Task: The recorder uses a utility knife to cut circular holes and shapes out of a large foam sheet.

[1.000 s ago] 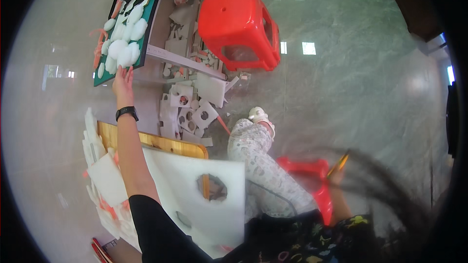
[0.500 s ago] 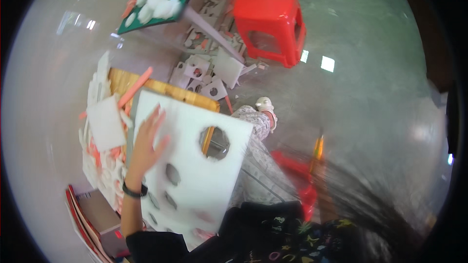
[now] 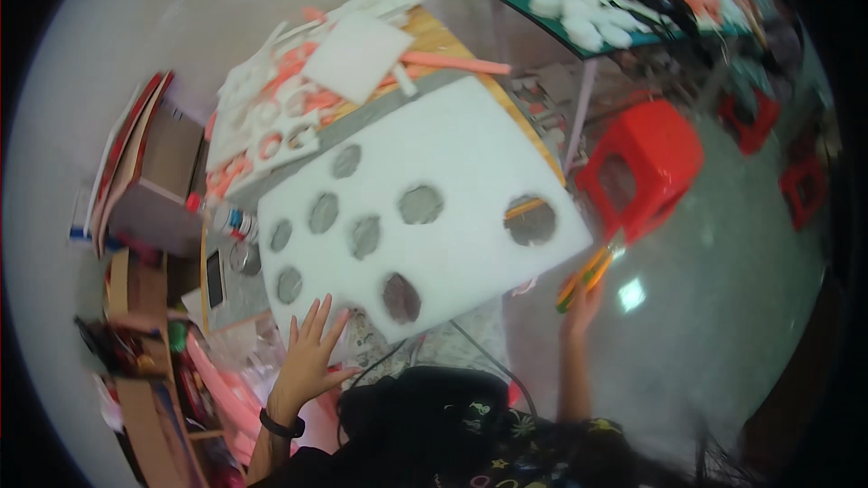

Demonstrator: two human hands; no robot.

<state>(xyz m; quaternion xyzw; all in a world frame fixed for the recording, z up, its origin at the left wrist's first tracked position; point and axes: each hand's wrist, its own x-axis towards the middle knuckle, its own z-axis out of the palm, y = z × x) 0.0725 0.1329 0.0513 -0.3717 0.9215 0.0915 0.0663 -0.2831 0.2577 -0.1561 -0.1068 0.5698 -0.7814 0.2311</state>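
A thick white foam sheet (image 3: 470, 154) with several roughly round holes cut through it lies on the work table, its near edge toward me. My left hand (image 3: 312, 357) is open, fingers spread, with the fingertips over the sheet's near-left edge; whether they press on it I cannot tell. Off the sheet's right corner, my right hand (image 3: 583, 303) is closed around a tool with a yellow and green handle (image 3: 586, 278). Its pale tip points up and away, but blur hides its exact kind.
White and pink foam scraps (image 3: 289, 99) cover the table's far left, near a bottle (image 3: 233, 220) and a phone (image 3: 214, 278). A red stool (image 3: 646, 163) stands to the right. Behind it, a green-topped table (image 3: 515, 0) bears white foam pieces. Cardboard boxes (image 3: 172, 158) stand at left.
The view has swung left, bringing more of the table and shelves into sight. My left hand has moved from over the sheet's middle to its near edge. The right hand is now clearly visible.
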